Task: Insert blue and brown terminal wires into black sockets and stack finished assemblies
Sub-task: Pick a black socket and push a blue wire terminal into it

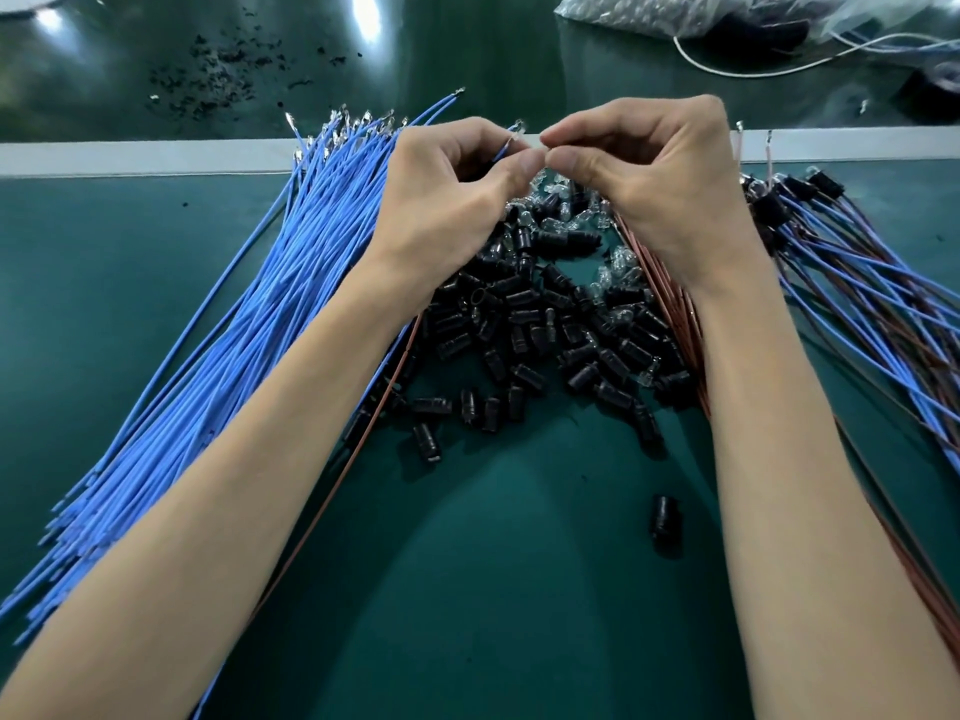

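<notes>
Blue wire (503, 152) in pinch of left hand (457, 184), fingertips (563, 161) of right hand (660, 184) tight on something unseen, above black sockets (524, 324).

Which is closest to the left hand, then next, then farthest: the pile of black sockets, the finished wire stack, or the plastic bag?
From the left hand, in the head view:
1. pile of black sockets: just below it, centre.
2. finished wire stack: right side, past the right hand.
3. plastic bag: far back, right.
</notes>
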`<state>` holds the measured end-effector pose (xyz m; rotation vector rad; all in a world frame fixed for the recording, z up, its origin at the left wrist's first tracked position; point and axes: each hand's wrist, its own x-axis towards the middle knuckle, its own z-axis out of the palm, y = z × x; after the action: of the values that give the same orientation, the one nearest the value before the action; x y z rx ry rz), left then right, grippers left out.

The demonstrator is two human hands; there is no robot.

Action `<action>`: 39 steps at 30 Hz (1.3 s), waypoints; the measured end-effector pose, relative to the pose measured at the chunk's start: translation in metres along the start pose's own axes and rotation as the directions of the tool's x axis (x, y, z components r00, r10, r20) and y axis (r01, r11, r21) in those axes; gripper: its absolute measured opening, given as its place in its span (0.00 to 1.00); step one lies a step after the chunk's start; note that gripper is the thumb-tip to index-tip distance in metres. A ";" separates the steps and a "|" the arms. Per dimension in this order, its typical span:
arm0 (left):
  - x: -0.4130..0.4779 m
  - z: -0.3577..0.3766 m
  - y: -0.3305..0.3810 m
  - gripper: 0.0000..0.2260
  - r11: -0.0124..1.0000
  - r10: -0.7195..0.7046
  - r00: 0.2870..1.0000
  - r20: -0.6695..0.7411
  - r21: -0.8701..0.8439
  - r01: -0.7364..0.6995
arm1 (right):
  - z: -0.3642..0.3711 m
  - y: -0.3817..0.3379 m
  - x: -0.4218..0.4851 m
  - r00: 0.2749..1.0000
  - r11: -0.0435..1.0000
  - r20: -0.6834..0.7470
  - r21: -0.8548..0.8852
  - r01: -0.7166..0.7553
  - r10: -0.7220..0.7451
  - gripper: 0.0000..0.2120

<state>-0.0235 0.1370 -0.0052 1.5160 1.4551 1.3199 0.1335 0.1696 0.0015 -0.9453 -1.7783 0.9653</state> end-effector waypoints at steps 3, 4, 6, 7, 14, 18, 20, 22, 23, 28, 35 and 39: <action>0.000 -0.002 -0.001 0.08 0.999 -0.024 1.000 -0.002 -0.022 0.024 | 0.002 0.002 0.001 1.000 1.000 0.020 0.025 -0.016 0.015 0.13; 0.000 -0.003 -0.002 0.08 0.999 -0.028 1.000 -0.001 -0.030 0.028 | 0.003 0.002 0.002 1.000 1.000 0.019 0.024 -0.015 0.015 0.13; 0.000 -0.003 -0.003 0.07 0.999 -0.025 1.000 0.006 -0.031 0.025 | 0.003 0.003 0.002 1.000 0.999 0.015 0.035 -0.025 0.025 0.11; 0.000 -0.003 -0.003 0.06 0.999 -0.021 1.000 0.008 -0.031 0.022 | 0.003 0.003 0.002 0.999 0.999 0.015 0.041 -0.030 0.029 0.11; -0.001 -0.003 -0.004 0.07 0.999 -0.013 1.000 -0.007 -0.052 0.013 | 0.006 0.002 0.001 0.999 0.998 0.002 0.043 -0.043 0.043 0.10; -0.001 0.000 -0.003 0.05 0.998 -0.027 1.000 -0.008 -0.054 0.026 | 0.005 0.001 0.002 0.999 0.999 -0.006 0.036 -0.033 0.033 0.11; -0.001 -0.001 -0.002 0.05 0.996 -0.054 0.999 -0.001 -0.077 0.053 | 0.006 0.002 0.003 1.000 1.000 -0.018 -0.004 -0.025 0.025 0.11; -0.001 -0.002 0.000 0.05 0.986 -0.096 0.995 0.017 -0.133 0.097 | 0.006 0.002 0.004 0.999 0.999 -0.039 -0.038 -0.027 0.025 0.09; -0.002 -0.002 0.001 0.05 0.981 -0.112 0.993 0.025 -0.155 0.114 | 0.006 0.002 0.004 0.998 0.999 -0.050 -0.043 -0.031 0.029 0.08; -0.004 0.000 0.005 0.04 0.970 -0.136 0.990 0.022 -0.202 0.138 | 0.004 -0.001 0.005 0.998 0.999 -0.059 -0.047 -0.023 0.020 0.08; -0.002 -0.002 0.007 0.05 0.947 -0.207 0.978 -0.003 -0.251 0.200 | 0.002 -0.004 0.003 0.998 0.999 -0.056 -0.041 -0.007 0.005 0.10; -0.001 -0.003 0.007 0.04 0.931 -0.232 0.972 0.036 -0.281 0.233 | 0.002 -0.004 0.003 0.998 0.999 -0.066 -0.035 -0.015 0.012 0.10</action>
<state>-0.0242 0.1338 0.0016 1.1230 1.3306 1.3155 0.1296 0.1700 0.0053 -1.0013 -1.7408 0.9036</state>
